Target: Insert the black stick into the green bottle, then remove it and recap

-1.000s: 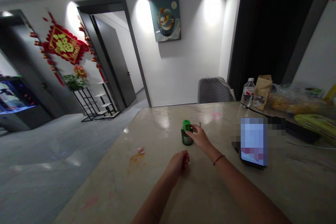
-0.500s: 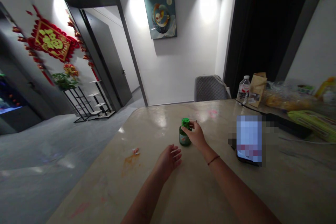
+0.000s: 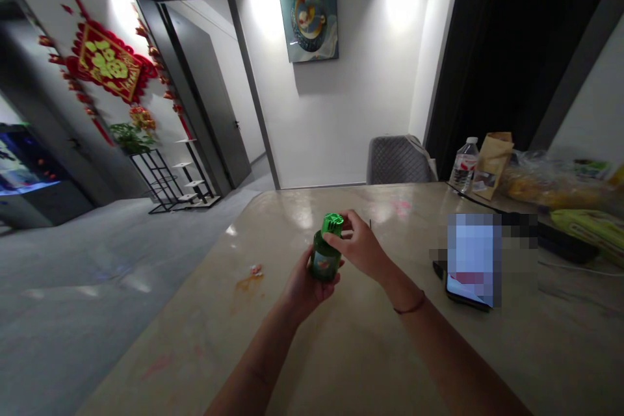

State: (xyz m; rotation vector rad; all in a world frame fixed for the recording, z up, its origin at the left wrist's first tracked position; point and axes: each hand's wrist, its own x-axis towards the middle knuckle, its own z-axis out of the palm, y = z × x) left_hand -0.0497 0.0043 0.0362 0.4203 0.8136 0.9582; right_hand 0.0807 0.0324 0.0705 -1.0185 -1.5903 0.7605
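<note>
A small dark green bottle point(image 3: 324, 262) with a pale label and a bright green cap point(image 3: 333, 223) is held tilted above the table. My left hand point(image 3: 307, 286) wraps round the bottle's body from below and the left. On the cap's right side my right hand point(image 3: 361, 242) is closed, thumb in front and fingers behind. Part of the right fingers is hidden behind the cap. The cap sits on the bottle.
The pale stone table point(image 3: 370, 351) bears a small crumpled scrap point(image 3: 256, 269) beside an orange stain. To the right lies a phone point(image 3: 470, 299) with a blurred screen. Behind it stand a water bottle point(image 3: 463, 166), a paper bag point(image 3: 491, 166) and a grey chair point(image 3: 400, 161).
My left hand has moved up and closed round the bottle. The bottle has come off the table, tilted, and shifted left towards me, with my right hand still on its cap.
</note>
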